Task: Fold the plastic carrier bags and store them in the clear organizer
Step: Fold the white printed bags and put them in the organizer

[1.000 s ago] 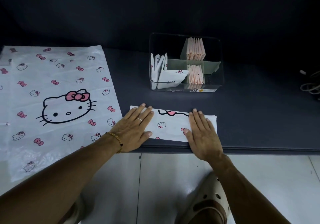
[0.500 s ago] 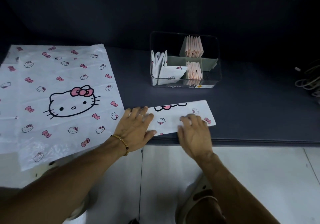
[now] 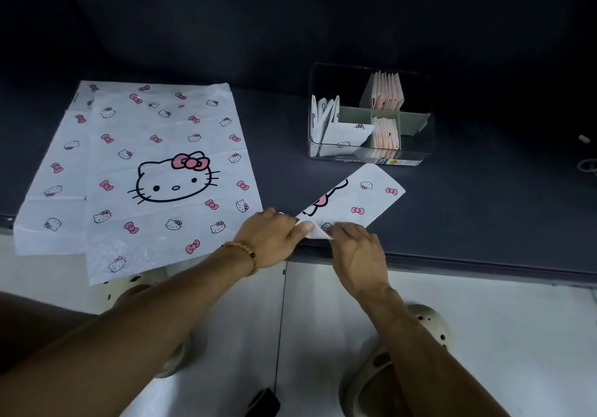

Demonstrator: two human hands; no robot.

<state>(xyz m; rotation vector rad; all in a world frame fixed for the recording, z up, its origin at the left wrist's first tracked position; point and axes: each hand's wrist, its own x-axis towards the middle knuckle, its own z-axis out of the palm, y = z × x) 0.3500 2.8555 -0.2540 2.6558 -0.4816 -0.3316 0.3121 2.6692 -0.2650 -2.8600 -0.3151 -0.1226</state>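
Observation:
A white cat-print carrier bag folded into a long strip (image 3: 361,200) lies slanted on the dark table, its far end pointing at the clear organizer (image 3: 416,153). My left hand (image 3: 269,239) and my right hand (image 3: 355,248) meet at the strip's near end. Both pinch its corner, which is turned up into a small white triangle between them. The organizer holds folded white bags in its left compartment and folded pink bags in two right compartments.
A stack of flat, unfolded cat-print bags (image 3: 145,171) covers the left of the table and hangs over its front edge. A white cable (image 3: 586,164) lies at the far right. Below the table edge are white floor tiles and my pale clogs.
The strip has swung from lying along the table's front edge to a slant toward the organizer. Both hands went from lying flat on it to pinching its near corner.

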